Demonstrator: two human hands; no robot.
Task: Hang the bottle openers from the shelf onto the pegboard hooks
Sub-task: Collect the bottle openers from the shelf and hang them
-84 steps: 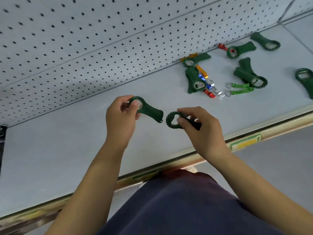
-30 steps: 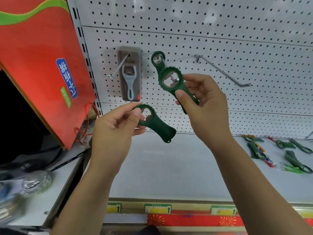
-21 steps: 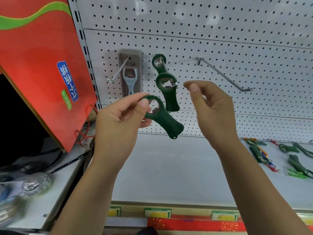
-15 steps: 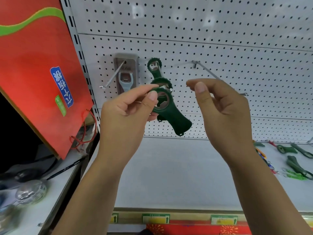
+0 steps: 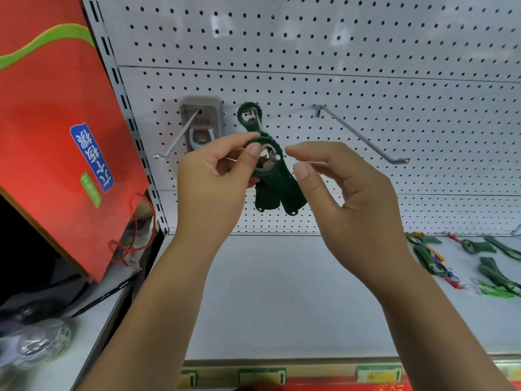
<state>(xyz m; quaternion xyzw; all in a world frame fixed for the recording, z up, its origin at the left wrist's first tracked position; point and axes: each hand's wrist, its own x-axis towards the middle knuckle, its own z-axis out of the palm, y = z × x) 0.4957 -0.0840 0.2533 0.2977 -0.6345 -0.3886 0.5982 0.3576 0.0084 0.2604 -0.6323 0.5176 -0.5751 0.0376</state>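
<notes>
Nearest, well below the middle hook (image 5: 277,157): price strip (image 5: 262,376) along the front edge of the pale shelf (image 5: 282,292). Above the shelf, both forearms raised toward that hook.

Left hand (image 5: 214,176) just left of the hook's tip, thumb and forefinger pinched on the toothed ring of a dark green bottle opener (image 5: 284,187), other fingers curled behind. Ring right at the hook, the small ball tip showing inside the ring's opening; handle slanting down and to the right below it.

Right hand (image 5: 346,193) just right of the hook, fingers loosely bent, thumb and forefinger apart, nothing held; contact with the opener's handle not clear.

Directly behind the held one, a second opener (image 5: 263,198), only its handle end showing below the hook. Farther back on the same hook, up by the pegboard (image 5: 394,52), a third opener (image 5: 249,115) hanging by its ring.

Left of the middle hook, a left hook (image 5: 174,145) with a carded tool (image 5: 201,128); right of it, a long hook (image 5: 363,136). Far down to the right, loose openers (image 5: 428,258) lying on the shelf near the pegboard's foot. Far left, a red paper bag (image 5: 56,136).
</notes>
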